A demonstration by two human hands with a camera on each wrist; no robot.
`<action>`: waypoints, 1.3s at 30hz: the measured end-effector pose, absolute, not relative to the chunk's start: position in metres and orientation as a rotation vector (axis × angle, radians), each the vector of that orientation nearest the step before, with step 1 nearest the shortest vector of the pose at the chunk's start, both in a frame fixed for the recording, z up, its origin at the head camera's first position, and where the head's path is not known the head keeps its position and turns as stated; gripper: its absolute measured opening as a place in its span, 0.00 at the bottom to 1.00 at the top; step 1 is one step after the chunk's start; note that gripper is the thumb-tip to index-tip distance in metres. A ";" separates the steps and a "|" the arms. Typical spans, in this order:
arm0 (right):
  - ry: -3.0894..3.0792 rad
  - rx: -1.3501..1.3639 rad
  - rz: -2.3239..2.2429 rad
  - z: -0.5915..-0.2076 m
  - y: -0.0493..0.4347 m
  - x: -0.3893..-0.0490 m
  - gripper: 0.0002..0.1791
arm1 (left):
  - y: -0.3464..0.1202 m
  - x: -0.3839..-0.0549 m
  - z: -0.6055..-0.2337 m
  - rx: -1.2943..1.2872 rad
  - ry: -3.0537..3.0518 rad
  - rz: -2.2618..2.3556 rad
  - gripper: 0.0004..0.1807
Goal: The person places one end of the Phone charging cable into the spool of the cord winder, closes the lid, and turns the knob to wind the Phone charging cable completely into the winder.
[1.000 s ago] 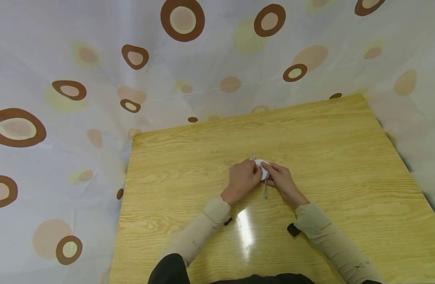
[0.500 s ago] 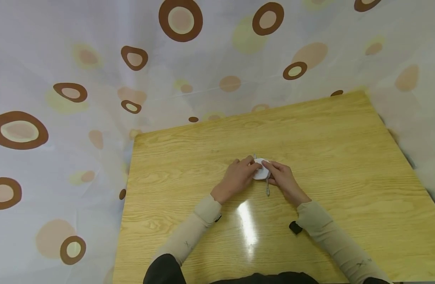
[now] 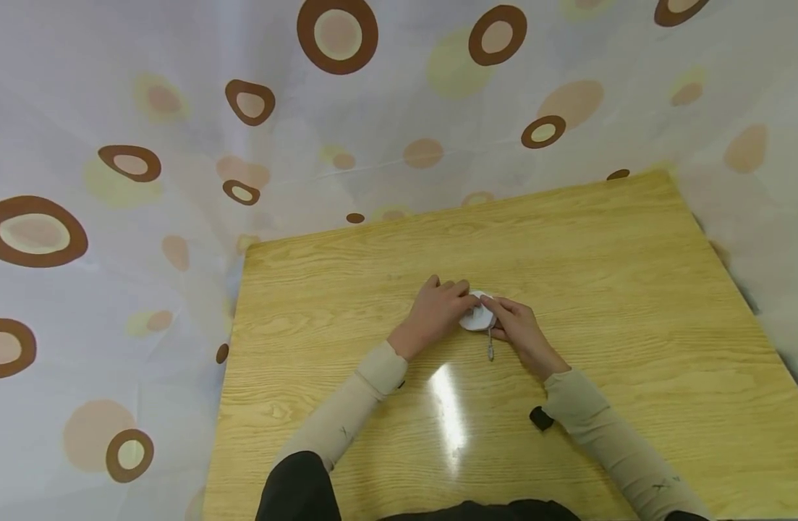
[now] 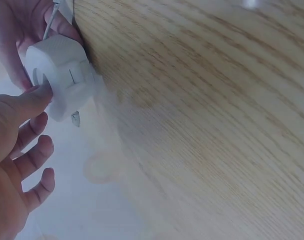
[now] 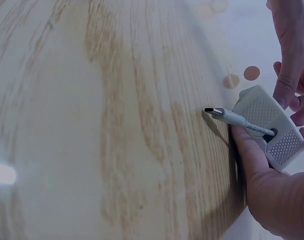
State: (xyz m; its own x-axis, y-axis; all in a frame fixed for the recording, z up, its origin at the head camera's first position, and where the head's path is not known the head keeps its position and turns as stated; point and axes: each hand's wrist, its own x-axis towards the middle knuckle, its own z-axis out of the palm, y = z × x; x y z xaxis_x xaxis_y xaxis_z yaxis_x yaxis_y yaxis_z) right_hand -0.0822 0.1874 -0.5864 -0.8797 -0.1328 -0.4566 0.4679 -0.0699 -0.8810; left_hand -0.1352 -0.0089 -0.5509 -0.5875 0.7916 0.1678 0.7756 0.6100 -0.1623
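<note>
A white retractable cable winder (image 3: 477,321) with rounded corners is held up over the wooden table. My right hand (image 3: 524,334) grips its case from the right, thumb on top and fingers beneath. My left hand (image 3: 433,311) is at its left side. In the left wrist view the left thumb (image 4: 36,101) presses into the round recess of the case, while the other fingers are loosely bent and off it. A short grey cable with a USB-C plug (image 5: 223,115) sticks out of the near side. Another plug end (image 4: 75,119) shows at the opposite side.
The wood-grain table (image 3: 346,289) reaches up to a white sheet (image 3: 385,94) with brown and yellow spots, hung behind and at both sides. A small black object (image 3: 540,418) is by the right sleeve cuff. Light glares off the table in front of the hands.
My left hand has shifted a little left and its fingers have loosened, uncovering more of the winder. The plug on the far side has dropped out of sight in the head view. The right hand stays.
</note>
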 end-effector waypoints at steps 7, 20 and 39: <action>1.811 0.354 -1.979 -0.585 0.187 -0.082 0.41 | -0.012 -0.139 -0.551 -1.338 -2.590 0.084 0.10; 1.784 0.352 -2.002 -0.585 0.187 -0.081 0.40 | -0.016 -0.143 -0.554 -1.431 -2.505 0.130 0.15; 1.702 0.399 -2.069 -0.583 0.188 -0.084 0.39 | -0.007 -0.120 -0.573 -1.087 -2.495 -0.041 0.15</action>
